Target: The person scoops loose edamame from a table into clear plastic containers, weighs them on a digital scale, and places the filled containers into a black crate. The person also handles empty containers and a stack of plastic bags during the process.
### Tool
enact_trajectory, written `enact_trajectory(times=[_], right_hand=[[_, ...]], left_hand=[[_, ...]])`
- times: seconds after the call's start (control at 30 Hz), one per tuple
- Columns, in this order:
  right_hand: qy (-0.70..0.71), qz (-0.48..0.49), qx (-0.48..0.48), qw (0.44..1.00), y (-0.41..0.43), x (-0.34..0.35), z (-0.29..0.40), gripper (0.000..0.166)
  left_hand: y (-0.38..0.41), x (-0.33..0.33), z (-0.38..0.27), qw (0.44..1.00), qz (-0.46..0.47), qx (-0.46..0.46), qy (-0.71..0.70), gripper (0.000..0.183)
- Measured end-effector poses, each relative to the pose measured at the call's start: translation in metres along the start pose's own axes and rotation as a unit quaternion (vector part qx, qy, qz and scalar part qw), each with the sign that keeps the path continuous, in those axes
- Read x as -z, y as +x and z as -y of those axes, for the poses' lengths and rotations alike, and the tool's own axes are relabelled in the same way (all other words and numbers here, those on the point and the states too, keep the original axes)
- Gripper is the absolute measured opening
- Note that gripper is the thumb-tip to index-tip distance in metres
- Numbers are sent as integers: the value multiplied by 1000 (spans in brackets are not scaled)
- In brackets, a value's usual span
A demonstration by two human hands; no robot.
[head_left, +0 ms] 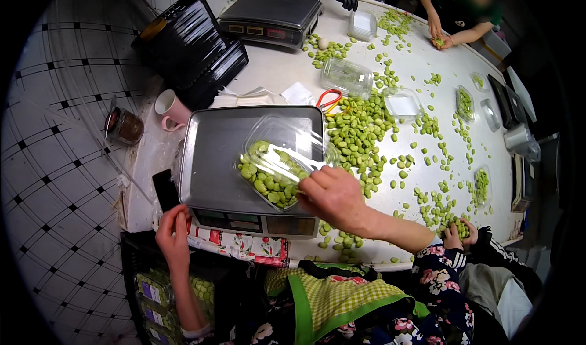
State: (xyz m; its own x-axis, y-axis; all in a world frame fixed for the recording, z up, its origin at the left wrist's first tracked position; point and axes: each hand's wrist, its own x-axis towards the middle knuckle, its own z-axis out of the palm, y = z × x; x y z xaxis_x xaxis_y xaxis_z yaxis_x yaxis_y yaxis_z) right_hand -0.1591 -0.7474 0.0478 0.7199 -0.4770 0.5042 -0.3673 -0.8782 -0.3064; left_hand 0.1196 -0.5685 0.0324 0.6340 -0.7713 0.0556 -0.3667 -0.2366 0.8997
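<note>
A clear plastic clamshell container (270, 190) partly filled with shelled green beans (267, 180) rests on the metal tray (208, 162) of a weighing scale (254, 223). Its see-through lid (279, 132) is over the beans; glare hides whether it is fully closed. My right hand (332, 194) grips the clamshell at its right side. Near the tray's front left corner is my left hand (174, 230), its fingers curled together; whether something thin is between them cannot be told. A loose heap of green beans (359, 134) lies right of the scale.
Behind the scale are red-and-yellow-handled scissors (329, 98), white papers (247, 97) and a second scale (272, 15). A pink mug (171, 109), a dark phone (165, 189) and black crates (187, 47) stand left. Other people's hands (442, 38) (458, 233) handle beans. A crate below holds packed clamshells (153, 294).
</note>
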Motion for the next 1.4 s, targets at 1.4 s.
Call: enact_trajectory(times=[1.4], right_hand=[[362, 59, -200, 909, -9, 4, -40, 17]], left_hand=[[12, -76, -31, 966, 209, 96, -117, 19]])
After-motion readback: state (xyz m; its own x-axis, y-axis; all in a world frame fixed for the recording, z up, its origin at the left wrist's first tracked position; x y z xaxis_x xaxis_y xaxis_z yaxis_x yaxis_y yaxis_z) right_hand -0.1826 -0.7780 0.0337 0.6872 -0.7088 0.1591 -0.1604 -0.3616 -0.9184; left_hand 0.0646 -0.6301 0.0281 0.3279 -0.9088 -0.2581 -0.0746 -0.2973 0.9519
